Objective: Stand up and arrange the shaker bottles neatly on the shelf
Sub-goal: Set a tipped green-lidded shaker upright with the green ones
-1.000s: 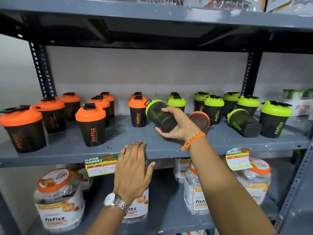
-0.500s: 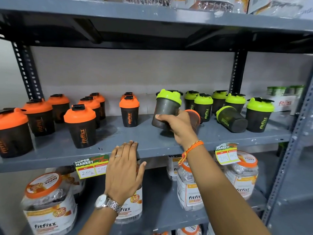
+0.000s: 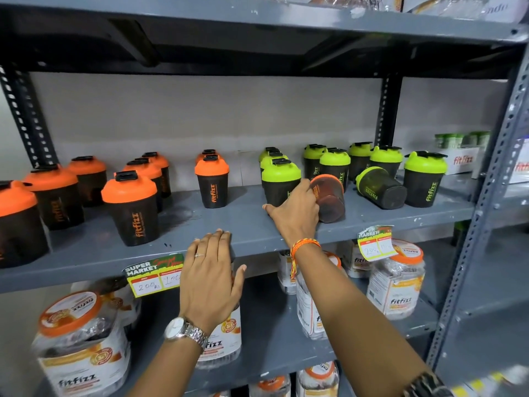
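Observation:
Black shaker bottles stand on the grey shelf [image 3: 246, 224], orange-lidded ones [image 3: 130, 207] at the left and green-lidded ones [image 3: 335, 167] at the right. My right hand [image 3: 294, 216] spans the base of an upright green-lidded bottle [image 3: 280, 179], thumb at its left side and fingers at its right. Those fingers also touch an orange-lidded bottle [image 3: 330, 199] lying on its side just to the right. A second green-lidded bottle [image 3: 380, 191] lies tipped over further right. My left hand [image 3: 211, 276] rests flat on the shelf's front edge, holding nothing.
Price tags [image 3: 154, 275] [image 3: 375, 246] hang from the shelf edge. Large fitfizz jars [image 3: 83, 339] [image 3: 396, 282] fill the shelf below. A perforated steel post [image 3: 486, 224] rises at the right, with white boxes [image 3: 463, 159] behind it. Another shelf [image 3: 257, 18] sits overhead.
The green-lidded bottle, held tilted in the air before, now stands upright at the front of the green row. My right hand has dropped to its base. My left hand stays on the edge.

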### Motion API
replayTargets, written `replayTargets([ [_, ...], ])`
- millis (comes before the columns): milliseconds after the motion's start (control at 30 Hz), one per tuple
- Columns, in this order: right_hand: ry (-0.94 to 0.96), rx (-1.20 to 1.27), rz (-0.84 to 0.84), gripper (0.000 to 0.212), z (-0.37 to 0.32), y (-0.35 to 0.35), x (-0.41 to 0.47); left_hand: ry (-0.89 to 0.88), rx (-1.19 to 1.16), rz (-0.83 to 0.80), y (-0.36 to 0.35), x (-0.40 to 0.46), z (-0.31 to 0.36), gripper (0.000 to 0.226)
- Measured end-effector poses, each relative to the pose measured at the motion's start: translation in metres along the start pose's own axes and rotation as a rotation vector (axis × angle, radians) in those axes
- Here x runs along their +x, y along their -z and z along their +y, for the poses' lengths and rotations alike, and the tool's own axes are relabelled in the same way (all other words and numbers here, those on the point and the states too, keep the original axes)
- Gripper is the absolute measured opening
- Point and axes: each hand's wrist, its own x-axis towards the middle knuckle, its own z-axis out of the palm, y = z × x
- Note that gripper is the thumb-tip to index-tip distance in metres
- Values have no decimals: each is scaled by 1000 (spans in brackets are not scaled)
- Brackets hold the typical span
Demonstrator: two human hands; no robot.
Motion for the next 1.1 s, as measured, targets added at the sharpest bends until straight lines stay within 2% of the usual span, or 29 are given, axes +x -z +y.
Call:
replayTargets([
  [400, -27, -52, -62, 86, 2, -4, -2, -16, 5, -15, 2, 0, -2, 68],
  [667, 36, -34, -116, 105, 9, 8, -15, -19, 25, -38, 5, 0, -1, 70],
  [733, 82, -34, -89, 96, 13, 17, -20, -10, 24, -34, 5, -1, 0, 69],
  [867, 149, 22, 41, 51, 25, 51, -2, -1, 21, -18, 3, -1, 2, 67],
  [933, 109, 48, 108, 48, 37, 68, 18, 11, 12, -14, 2, -1, 3, 65],
  [1000, 11, 21, 124, 57, 49, 80, 39, 27, 16, -9, 2, 0, 5, 64],
  [1100, -197, -62, -21, 79, 67, 82, 65, 27, 20, -8, 1, 1, 6, 64],
])
